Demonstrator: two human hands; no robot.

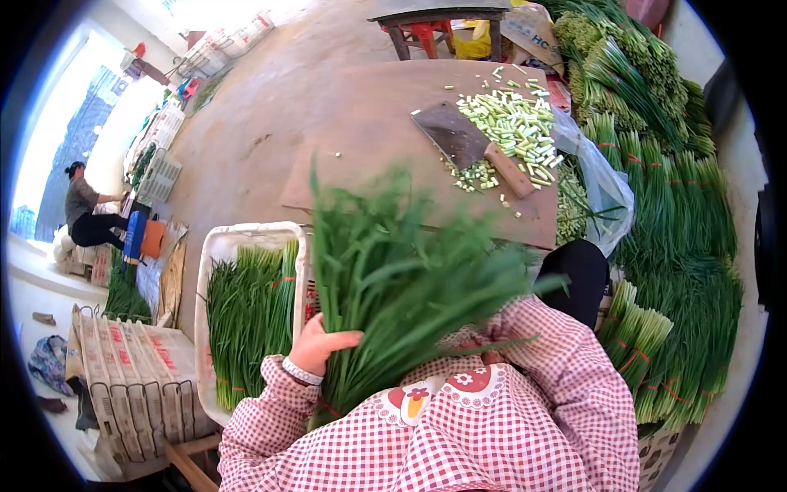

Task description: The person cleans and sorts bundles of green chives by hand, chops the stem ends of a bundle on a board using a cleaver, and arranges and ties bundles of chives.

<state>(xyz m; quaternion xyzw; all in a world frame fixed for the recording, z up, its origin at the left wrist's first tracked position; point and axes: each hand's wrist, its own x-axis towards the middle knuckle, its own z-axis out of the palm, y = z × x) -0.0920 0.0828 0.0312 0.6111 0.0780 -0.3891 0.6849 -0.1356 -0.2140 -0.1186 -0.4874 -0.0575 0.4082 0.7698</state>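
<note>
A large bunch of garlic chives (393, 271) spreads across my lap, its leaf tips blurred by motion. My left hand (317, 345) wraps round the left side of the bunch, thumb across the leaves. A red band shows low on the stems. On the right, the checked sleeve (541, 353) bends in towards the bunch; my right hand is almost wholly hidden by leaves and cloth, so its fingers do not show. Left of the bunch stands a white crate (206, 316) holding banded chives (250, 320).
A cleaver (455, 135) lies on the brown board (369, 123) beside chopped stem pieces (512, 123). Banded chives (672, 221) are piled along the right wall. Stacked crates (139, 381) stand at lower left. Another person (86, 209) sits at far left.
</note>
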